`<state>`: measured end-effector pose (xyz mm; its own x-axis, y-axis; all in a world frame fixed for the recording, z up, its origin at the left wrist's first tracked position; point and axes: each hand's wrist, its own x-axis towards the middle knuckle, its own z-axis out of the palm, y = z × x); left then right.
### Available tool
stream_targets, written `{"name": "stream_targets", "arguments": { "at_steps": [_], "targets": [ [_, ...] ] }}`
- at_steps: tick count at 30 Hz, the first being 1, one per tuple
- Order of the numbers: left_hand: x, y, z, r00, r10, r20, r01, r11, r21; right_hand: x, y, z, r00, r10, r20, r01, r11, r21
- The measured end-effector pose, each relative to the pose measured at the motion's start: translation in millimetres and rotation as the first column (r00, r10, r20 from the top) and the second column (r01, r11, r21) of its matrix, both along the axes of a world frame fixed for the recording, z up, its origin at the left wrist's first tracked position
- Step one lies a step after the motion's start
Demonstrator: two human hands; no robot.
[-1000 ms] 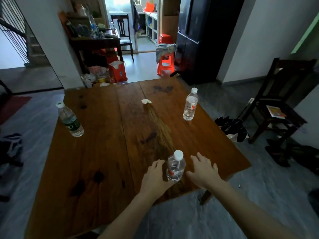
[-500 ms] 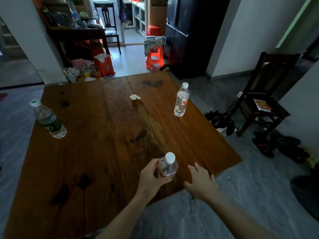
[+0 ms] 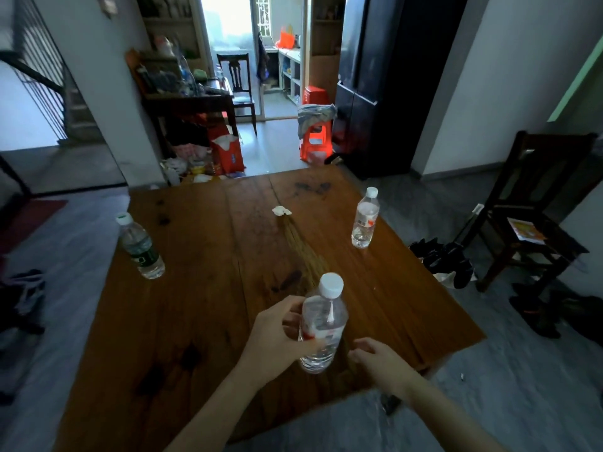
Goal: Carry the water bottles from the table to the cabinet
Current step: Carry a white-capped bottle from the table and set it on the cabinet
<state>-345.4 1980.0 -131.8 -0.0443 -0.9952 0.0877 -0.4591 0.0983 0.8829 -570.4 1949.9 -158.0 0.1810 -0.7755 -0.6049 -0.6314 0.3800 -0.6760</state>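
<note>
Wooden bench (image 3: 202, 288) is filling the room; I am gripping a water bottle (image 3: 321, 324) in my left hand (image 3: 277, 340), fingers wrapped round it, at 6 o'clock. My right hand (image 3: 378, 362) is hanging empty, loosely curled. Two bottles are waiting at 10 (image 3: 140, 247) and 2 o'clock (image 3: 364, 220); carrying to the cabinet comes next.

floor: grey tile (image 3: 509, 402), shoes scattered to my right (image 3: 440, 259)
walls: white, pillar ahead-left (image 3: 98, 93)
light: daylight from far doorway (image 3: 228, 21), room around me dim
furniture: dark wooden chair on my right (image 3: 535, 203), paper on its seat; black fridge ahead-right (image 3: 375, 76); cluttered dark desk ahead-left (image 3: 192, 99), second chair beside it (image 3: 239, 83)
other: orange plastic stool with cloth on top (image 3: 315, 138); staircase railing far left (image 3: 36, 73); red mat by left edge (image 3: 29, 220)
</note>
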Motion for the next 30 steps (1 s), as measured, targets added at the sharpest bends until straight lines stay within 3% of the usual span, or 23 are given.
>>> {"name": "stream_targets", "arguments": {
  "at_steps": [4, 7, 12, 16, 21, 30],
  "targets": [
    [14, -2, 53, 1.000, -0.003, 0.008, 0.003, 0.999, -0.051, 22, -2, 23, 0.993, 0.040, 0.113, -0.037, 0.999, -0.025],
    [25, -2, 89, 1.000, 0.024, 0.007, -0.023, 0.993, -0.115, 39, -3, 50, 0.958, -0.043, 0.283, 0.004, 0.990, 0.139],
    [49, 0, 138, 0.994, 0.104, 0.024, -0.097, 0.971, -0.219, 64, -2, 88, 0.846, -0.106, 0.522, 0.030, 0.988, 0.151],
    [71, 3, 164, 0.985, 0.173, 0.025, -0.163, 0.962, -0.219, 81, -2, 107, 0.693, -0.220, 0.687, -0.009, 0.950, 0.313],
    [89, 11, 186, 0.981, 0.194, 0.022, -0.186, 0.962, -0.202, 92, -9, 123, 0.570, -0.279, 0.773, -0.120, 0.902, 0.414],
    [105, 29, 192, 0.966, 0.258, -0.013, -0.256, 0.951, -0.172, 116, -5, 138, 0.556, -0.222, 0.801, -0.193, 0.903, 0.384]
  ]
}}
